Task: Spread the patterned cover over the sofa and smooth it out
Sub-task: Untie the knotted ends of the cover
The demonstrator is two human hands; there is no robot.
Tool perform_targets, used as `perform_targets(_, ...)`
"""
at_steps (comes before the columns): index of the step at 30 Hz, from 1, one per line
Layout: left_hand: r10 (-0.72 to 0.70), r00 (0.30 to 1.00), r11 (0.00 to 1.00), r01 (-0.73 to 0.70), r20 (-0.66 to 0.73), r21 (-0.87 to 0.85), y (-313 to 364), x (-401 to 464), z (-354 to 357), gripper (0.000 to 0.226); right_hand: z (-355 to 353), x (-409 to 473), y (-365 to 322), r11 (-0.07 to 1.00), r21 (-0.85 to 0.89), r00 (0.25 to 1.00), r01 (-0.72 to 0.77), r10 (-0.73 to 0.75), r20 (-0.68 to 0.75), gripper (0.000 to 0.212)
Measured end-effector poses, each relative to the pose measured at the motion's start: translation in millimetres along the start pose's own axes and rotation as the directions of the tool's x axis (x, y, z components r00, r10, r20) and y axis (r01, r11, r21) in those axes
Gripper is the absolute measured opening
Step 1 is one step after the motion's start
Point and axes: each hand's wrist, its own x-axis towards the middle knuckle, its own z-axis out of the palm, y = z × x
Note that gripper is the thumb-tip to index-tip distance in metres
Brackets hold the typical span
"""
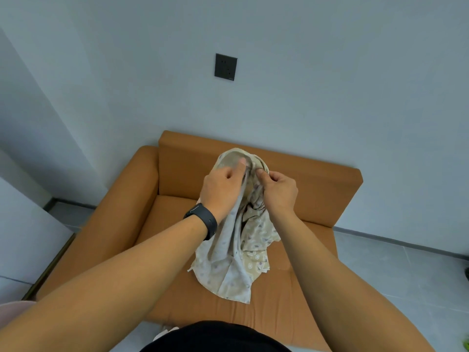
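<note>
We hold the patterned cover (238, 240) bunched above the sofa (121, 214), over the middle of the seat cushion and in front of the backrest. Our left hand (223, 189) grips the upper part of the bundle, with the fingers curled round a fold and the thumb lying against the pale inner face of the fabric. Our right hand (278, 190) pinches the fabric just beside the left hand, with the fingers curled in on a gathered edge. Both hands meet at the top of the bundle, near the upper edge of the backrest as the camera sees it.

The cover is beige with small printed motifs on one face and a paler grey face on the other. It hangs in loose folds from both hands, and its lower end rests crumpled on the seat cushion, nearer the front edge than the backrest. The sofa is tan, with its left armrest in view and its seat otherwise uncovered.

A dark wristband (204, 219) sits on our left wrist. A dark wall socket plate (225, 67) is fixed to the pale wall above the backrest. Grey floor tiles (396, 270) lie beyond the right end of the sofa.
</note>
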Motion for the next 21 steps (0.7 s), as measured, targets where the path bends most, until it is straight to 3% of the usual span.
perform_targets(3,0.011,0.985,1.0,-0.006,0.17,-0.029,-3,6,6,0.023,4,-6,-3,1.0,0.002,0.997,0.002,-0.002,0.077,0.039)
perform_targets(5,0.037,0.974,0.995,-0.015,0.223,-0.096,-4,8,6,0.023,6,-9,-3,1.0,-0.004,0.992,0.02,-0.019,0.127,0.037)
perform_targets(8,0.053,0.988,0.988,-0.031,0.148,-0.15,-7,9,8,0.02,6,-10,1,0.998,-0.004,0.977,0.065,-0.063,0.206,0.035)
perform_targets(12,0.007,0.998,0.994,0.0,0.062,-0.112,-9,13,9,0.028,-1,-10,4,0.995,-0.01,0.961,0.103,-0.097,0.259,0.054)
perform_targets(15,-0.012,0.999,0.997,0.015,0.034,-0.08,-7,21,10,0.042,-9,-2,2,1.0,0.004,0.987,0.03,-0.03,0.156,0.039)
perform_targets(18,-0.041,0.999,0.984,0.036,-0.024,-0.176,-6,33,8,0.052,-25,15,-3,0.999,0.018,0.999,-0.039,0.039,-0.002,0.035)
perform_targets(21,0.01,0.999,0.966,-0.023,-0.052,-0.259,16,40,0,0.045,-40,37,-14,0.998,0.017,0.993,-0.054,0.055,-0.104,0.032)
